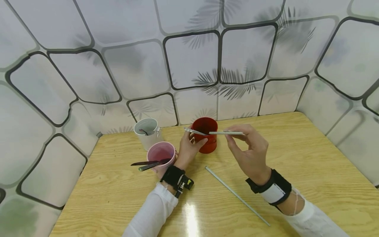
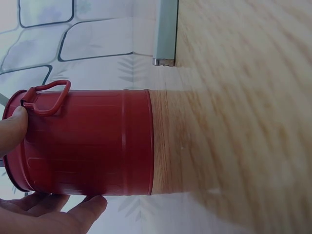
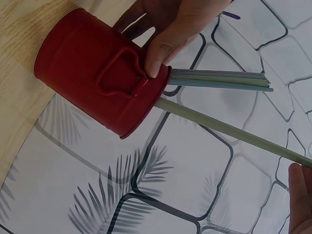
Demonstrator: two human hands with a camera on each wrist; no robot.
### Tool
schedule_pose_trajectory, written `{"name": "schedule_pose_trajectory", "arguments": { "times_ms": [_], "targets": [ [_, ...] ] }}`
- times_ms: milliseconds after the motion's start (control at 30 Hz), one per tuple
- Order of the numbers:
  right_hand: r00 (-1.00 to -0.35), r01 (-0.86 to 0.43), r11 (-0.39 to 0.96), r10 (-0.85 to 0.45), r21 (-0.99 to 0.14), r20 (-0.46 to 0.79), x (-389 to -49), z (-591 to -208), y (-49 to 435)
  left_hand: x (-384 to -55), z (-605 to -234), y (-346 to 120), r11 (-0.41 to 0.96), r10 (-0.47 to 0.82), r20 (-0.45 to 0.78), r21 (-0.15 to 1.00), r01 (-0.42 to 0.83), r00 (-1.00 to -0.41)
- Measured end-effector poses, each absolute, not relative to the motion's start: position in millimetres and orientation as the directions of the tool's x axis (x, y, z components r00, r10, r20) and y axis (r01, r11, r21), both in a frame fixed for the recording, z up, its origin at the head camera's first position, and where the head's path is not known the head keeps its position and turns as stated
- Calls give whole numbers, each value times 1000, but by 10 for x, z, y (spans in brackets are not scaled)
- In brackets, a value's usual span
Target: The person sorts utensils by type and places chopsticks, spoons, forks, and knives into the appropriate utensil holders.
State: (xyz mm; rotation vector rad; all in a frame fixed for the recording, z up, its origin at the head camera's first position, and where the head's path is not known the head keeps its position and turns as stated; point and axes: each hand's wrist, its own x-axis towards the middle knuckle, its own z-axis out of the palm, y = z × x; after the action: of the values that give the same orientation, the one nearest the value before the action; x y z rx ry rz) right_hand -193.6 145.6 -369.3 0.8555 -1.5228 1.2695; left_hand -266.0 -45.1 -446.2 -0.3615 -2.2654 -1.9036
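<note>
My left hand (image 1: pixel 189 148) grips a red bucket (image 1: pixel 208 144) that stands on the table, the thumb at its rim beside the small handle and the fingers round the far side. A pale green stick (image 1: pixel 219 133) is pinched between the thumb and fingertips of my right hand (image 1: pixel 251 153). In the right wrist view the held stick (image 3: pixel 229 127) slants with one end at the bucket's mouth. Several similar sticks (image 3: pixel 219 80) jut from the bucket as a bundle. Another stick (image 1: pixel 237 195) lies on the table between my forearms.
Left of my left hand stands a pink bucket (image 1: pixel 157 148) with dark thin utensils (image 1: pixel 151 163) leaning out of it. Behind that is a white bucket (image 1: pixel 148 140) holding a dark-handled item (image 1: pixel 143 131). A patterned sheet (image 1: pixel 192 56) rises along the table's back edge.
</note>
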Motion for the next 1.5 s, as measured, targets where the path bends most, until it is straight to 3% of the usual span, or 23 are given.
{"name": "schedule_pose_trajectory", "arguments": {
  "times_ms": [967,1500],
  "targets": [
    [-441,-869,369,-281,-328,852,-2449,-3971,1263,-2672,-4444,-458,193,86,265,941,278,-960],
    [-505,-838,437,-391,-328,770,-2517,-4074,1235,-2661,-4441,-461,187,96,252,946,266,-963]
  ]
}}
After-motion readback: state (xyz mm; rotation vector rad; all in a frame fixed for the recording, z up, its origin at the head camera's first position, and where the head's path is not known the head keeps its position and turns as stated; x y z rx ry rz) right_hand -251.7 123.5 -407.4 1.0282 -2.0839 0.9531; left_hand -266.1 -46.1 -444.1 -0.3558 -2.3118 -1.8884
